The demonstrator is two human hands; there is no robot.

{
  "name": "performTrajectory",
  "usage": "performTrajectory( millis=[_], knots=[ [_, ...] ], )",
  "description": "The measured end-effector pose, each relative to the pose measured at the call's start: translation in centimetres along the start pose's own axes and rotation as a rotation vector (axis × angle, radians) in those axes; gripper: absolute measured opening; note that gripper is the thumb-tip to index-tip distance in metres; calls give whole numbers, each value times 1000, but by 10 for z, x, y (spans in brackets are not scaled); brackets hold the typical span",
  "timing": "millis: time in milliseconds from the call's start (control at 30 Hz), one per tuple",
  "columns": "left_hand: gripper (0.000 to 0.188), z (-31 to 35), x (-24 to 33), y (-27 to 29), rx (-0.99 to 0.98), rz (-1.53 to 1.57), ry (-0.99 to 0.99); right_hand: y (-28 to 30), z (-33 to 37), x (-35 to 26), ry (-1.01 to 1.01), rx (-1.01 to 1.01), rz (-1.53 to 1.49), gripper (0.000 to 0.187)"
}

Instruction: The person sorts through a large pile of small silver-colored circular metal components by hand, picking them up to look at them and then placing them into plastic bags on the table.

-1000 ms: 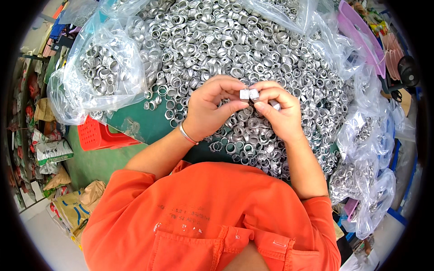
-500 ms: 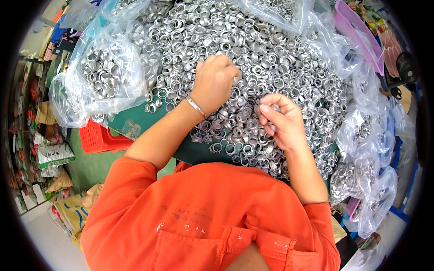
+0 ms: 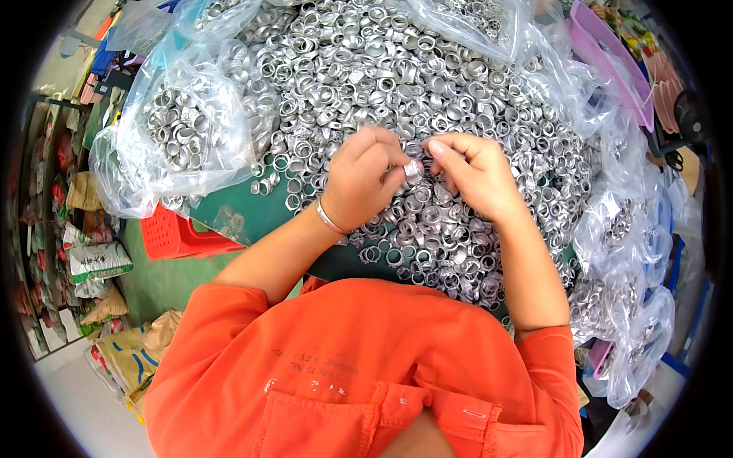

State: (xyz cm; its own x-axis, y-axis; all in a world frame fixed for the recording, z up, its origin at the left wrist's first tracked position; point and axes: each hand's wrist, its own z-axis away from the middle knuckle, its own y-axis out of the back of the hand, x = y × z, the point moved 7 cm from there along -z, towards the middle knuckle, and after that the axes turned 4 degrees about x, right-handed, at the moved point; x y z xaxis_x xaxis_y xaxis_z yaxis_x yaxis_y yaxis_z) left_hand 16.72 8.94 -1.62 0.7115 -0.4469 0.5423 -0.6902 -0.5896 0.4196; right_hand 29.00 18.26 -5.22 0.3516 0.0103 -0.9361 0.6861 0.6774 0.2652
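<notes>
A wide heap of silver-grey metal rings [image 3: 359,69] spreads over a green tabletop [image 3: 258,210]. Above the near part of it is my left hand [image 3: 360,179], its thumb and fingers pinching one silver ring [image 3: 412,170]. Close by on the right, my right hand [image 3: 479,174] has its thumb and index finger pressed together, pointing toward that ring. Whatever lies between or under those right fingers is too small or hidden to make out. More loose rings lie directly below both hands.
A clear plastic bag [image 3: 217,141] of rings stands on the left, above a red plastic stool [image 3: 172,235]. Further bags [image 3: 611,252] with rings line the right edge. At the upper right leans a purple basket [image 3: 611,57]; a shelf [image 3: 46,153] stands far left.
My left hand has come back toward me from the heap and now shows a ring in its fingers. My right hand has risen slightly, and the two hands are closer together.
</notes>
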Motion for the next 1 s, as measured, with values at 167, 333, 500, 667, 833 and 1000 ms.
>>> performTrajectory(
  millis=[167,333,500,667,833,1000],
  knots=[
    [19,5,18,-24,-122,161,-28,-33,38,21,-227,-337,-664,27],
    [8,-23,-29,-22,-166,-253,29,22,9,31,-164,41,-866,11],
    [20,-26,-49,-41,-263,-494,46,43,-38,7,283,389,416,17],
    [14,-20,-49,-33,-277,-487,87,20,-55,7,180,351,1001,13],
    [11,-15,-38,-24,-243,-368,67,30,-38,2,375,454,742,10],
    [14,-7,-24,-16,-91,-29,54,30,-13,-4,511,359,182,9]
  ],
)
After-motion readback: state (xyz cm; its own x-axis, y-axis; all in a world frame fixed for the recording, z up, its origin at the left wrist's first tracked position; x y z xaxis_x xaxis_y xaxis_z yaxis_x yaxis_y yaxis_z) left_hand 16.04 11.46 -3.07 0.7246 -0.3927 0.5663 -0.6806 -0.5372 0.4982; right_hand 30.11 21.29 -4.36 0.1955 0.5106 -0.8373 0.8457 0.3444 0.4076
